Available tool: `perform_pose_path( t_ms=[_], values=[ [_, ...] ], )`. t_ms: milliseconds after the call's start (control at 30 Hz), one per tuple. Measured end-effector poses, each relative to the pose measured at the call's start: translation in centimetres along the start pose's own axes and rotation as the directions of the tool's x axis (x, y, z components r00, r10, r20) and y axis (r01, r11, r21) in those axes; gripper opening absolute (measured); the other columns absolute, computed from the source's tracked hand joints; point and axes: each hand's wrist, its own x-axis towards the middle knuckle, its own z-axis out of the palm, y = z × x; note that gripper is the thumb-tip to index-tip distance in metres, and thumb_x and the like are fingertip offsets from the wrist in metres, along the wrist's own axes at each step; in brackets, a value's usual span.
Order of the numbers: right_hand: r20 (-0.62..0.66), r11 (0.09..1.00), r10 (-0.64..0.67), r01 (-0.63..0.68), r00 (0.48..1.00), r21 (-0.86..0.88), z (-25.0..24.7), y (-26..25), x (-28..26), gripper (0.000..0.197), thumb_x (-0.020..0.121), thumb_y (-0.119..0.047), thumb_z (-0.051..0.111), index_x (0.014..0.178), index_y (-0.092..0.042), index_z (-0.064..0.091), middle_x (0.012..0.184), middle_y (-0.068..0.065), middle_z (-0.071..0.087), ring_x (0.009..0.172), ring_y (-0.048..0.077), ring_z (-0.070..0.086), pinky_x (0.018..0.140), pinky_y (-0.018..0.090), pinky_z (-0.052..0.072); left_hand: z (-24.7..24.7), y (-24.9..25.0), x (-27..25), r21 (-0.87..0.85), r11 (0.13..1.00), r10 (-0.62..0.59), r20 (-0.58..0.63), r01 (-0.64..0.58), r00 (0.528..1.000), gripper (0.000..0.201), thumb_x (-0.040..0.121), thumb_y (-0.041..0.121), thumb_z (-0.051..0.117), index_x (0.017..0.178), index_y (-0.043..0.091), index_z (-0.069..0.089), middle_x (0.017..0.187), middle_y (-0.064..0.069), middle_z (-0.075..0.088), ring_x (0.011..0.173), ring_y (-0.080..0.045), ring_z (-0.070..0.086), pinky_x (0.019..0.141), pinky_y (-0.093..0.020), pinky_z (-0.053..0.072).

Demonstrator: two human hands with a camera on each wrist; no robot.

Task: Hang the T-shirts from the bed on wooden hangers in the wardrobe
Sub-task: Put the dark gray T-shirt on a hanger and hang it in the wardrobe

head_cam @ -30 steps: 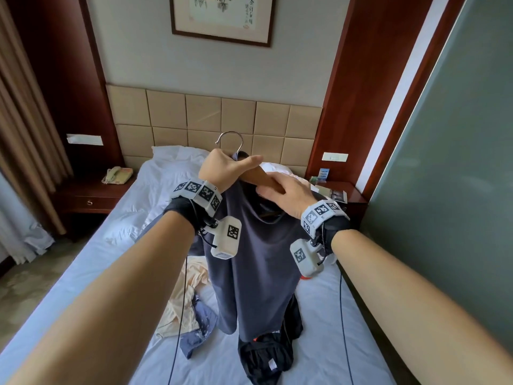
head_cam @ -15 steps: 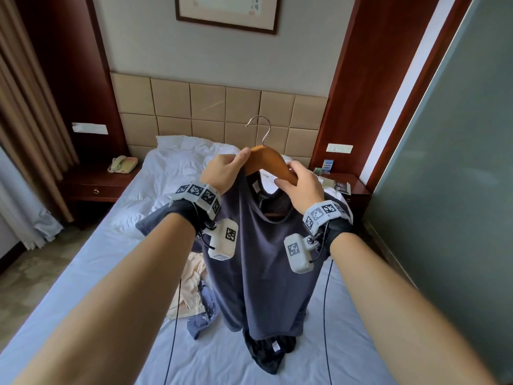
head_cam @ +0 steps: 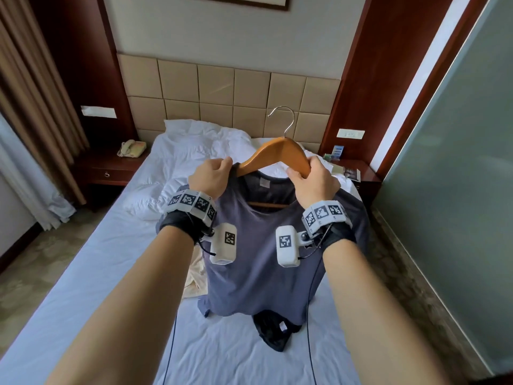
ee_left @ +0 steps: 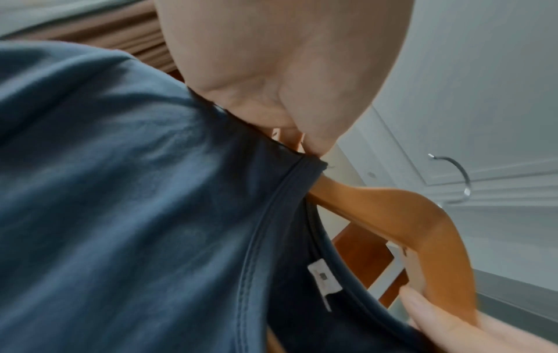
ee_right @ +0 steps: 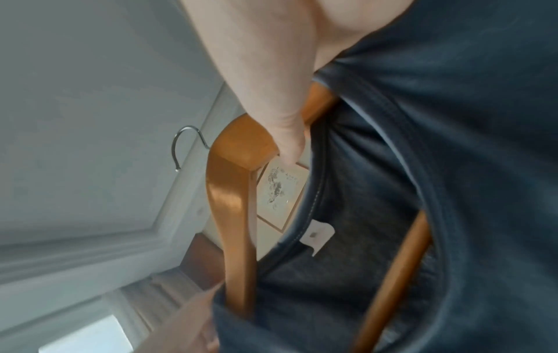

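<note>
Held up over the white bed point(head_cam: 116, 273), the blue T-shirt point(head_cam: 258, 259) sits on the wooden hanger point(head_cam: 273, 155), left hand point(head_cam: 212, 177) pinching its collar, right hand point(head_cam: 312, 184) gripping the hanger, above a black garment point(head_cam: 273, 329) and cream garment point(head_cam: 195, 276), nightstands flanking the padded headboard point(head_cam: 222, 90).

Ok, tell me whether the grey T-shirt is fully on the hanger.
Partly on. The wooden hanger sits inside the grey T-shirt, but its top arms still poke out through the neck.
</note>
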Motion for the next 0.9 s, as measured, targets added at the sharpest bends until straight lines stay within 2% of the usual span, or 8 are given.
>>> perform_pose_path(
  t_ms=[134, 200, 300, 467, 534, 601, 768, 901],
  values=[
    [-0.035, 0.997, 0.079, -0.078, 0.996, 0.019, 0.5, 0.4, -1.3, 0.018, 0.090, -0.037, 0.064, 0.093, -0.025, 0.051, 0.094, -0.005, 0.067, 0.100, 0.028, 0.058, 0.100, 0.041, 0.026, -0.4, -1.9, -0.7, 0.052, 0.994, -0.092, -0.017, 0.093, 0.996, 0.042, 0.088, 0.036, 0.047, 0.054, 0.013, 0.038, 0.054, 0.000, 0.041, 0.067, -0.028, 0.046, 0.071, -0.038, 0.041],
    [-0.037, 0.995, 0.100, -0.099, 0.994, 0.007, 0.7, 0.6, -2.0, 0.017, 0.090, -0.037, 0.063, 0.093, -0.025, 0.051, 0.094, -0.003, 0.068, 0.098, 0.028, 0.058, 0.100, 0.041, 0.026, -0.5, -3.1, -1.1, 0.065, 0.983, -0.171, -0.031, 0.173, 0.985, 0.037, 0.085, 0.039, 0.046, 0.059, 0.013, 0.047, 0.063, -0.003, 0.053, 0.075, -0.030, 0.054, 0.082, -0.040, 0.046],
    [-0.033, 0.989, 0.147, -0.146, 0.989, 0.016, 0.9, 1.5, -2.9, 0.018, 0.089, -0.037, 0.063, 0.089, -0.023, 0.052, 0.088, -0.003, 0.066, 0.092, 0.028, 0.057, 0.101, 0.042, 0.026, -0.7, -5.1, -1.6, -0.029, 0.964, -0.265, -0.068, 0.264, 0.962, 0.029, 0.083, 0.039, 0.047, 0.076, 0.015, 0.063, 0.088, -0.010, 0.068, 0.091, -0.033, 0.059, 0.088, -0.040, 0.048],
    [-0.007, 0.980, 0.196, -0.196, 0.981, 0.043, 1.0, 3.2, -4.2, 0.024, 0.087, -0.041, 0.065, 0.088, -0.021, 0.053, 0.086, 0.001, 0.068, 0.091, 0.031, 0.059, 0.101, 0.044, 0.027, -0.8, -7.1, -3.7, -0.270, 0.907, -0.378, -0.180, 0.324, 0.908, 0.032, 0.086, 0.028, 0.055, 0.104, 0.009, 0.072, 0.107, -0.015, 0.070, 0.105, -0.033, 0.062, 0.094, -0.038, 0.047],
    [0.019, 0.977, 0.199, -0.200, 0.980, 0.068, 0.7, 3.6, -4.6, 0.023, 0.087, -0.040, 0.065, 0.089, -0.021, 0.053, 0.087, 0.000, 0.068, 0.091, 0.031, 0.058, 0.100, 0.043, 0.026, -0.8, -7.4, -4.6, -0.352, 0.881, -0.399, -0.189, 0.318, 0.897, 0.028, 0.090, 0.022, 0.058, 0.110, 0.007, 0.071, 0.112, -0.011, 0.068, 0.106, -0.027, 0.061, 0.090, -0.031, 0.044],
    [0.041, 0.977, 0.195, -0.198, 0.980, 0.081, 0.5, 3.9, -5.0, 0.021, 0.087, -0.038, 0.066, 0.092, -0.021, 0.053, 0.087, -0.001, 0.069, 0.091, 0.030, 0.058, 0.100, 0.043, 0.027, -0.7, -7.6, -5.3, -0.456, 0.832, -0.427, -0.163, 0.316, 0.890, 0.029, 0.091, 0.020, 0.062, 0.115, 0.006, 0.069, 0.111, -0.010, 0.067, 0.103, -0.025, 0.061, 0.086, -0.034, 0.046],
    [0.050, 0.977, 0.195, -0.198, 0.980, 0.074, 0.3, 4.5, -5.6, 0.017, 0.088, -0.032, 0.065, 0.094, -0.021, 0.054, 0.087, -0.003, 0.068, 0.091, 0.029, 0.058, 0.102, 0.044, 0.029, -0.6, -7.4, -6.3, -0.706, 0.530, -0.525, 0.162, 0.470, 0.836, 0.030, 0.089, 0.027, 0.068, 0.117, 0.020, 0.059, 0.102, 0.000, 0.058, 0.083, -0.015, 0.055, 0.071, -0.031, 0.046],
    [-0.006, 0.979, 0.198, -0.197, 0.980, 0.059, -0.1, 5.1, -5.8, 0.014, 0.089, -0.028, 0.063, 0.090, -0.022, 0.051, 0.084, -0.002, 0.067, 0.086, 0.028, 0.058, 0.101, 0.043, 0.028, 0.5, -7.0, -6.4, -0.697, 0.560, -0.605, 0.026, 0.448, 0.796, 0.022, 0.084, 0.020, 0.074, 0.103, 0.010, 0.068, 0.075, -0.003, 0.054, 0.062, -0.014, 0.048, 0.045, -0.020, 0.033]
  ],
)
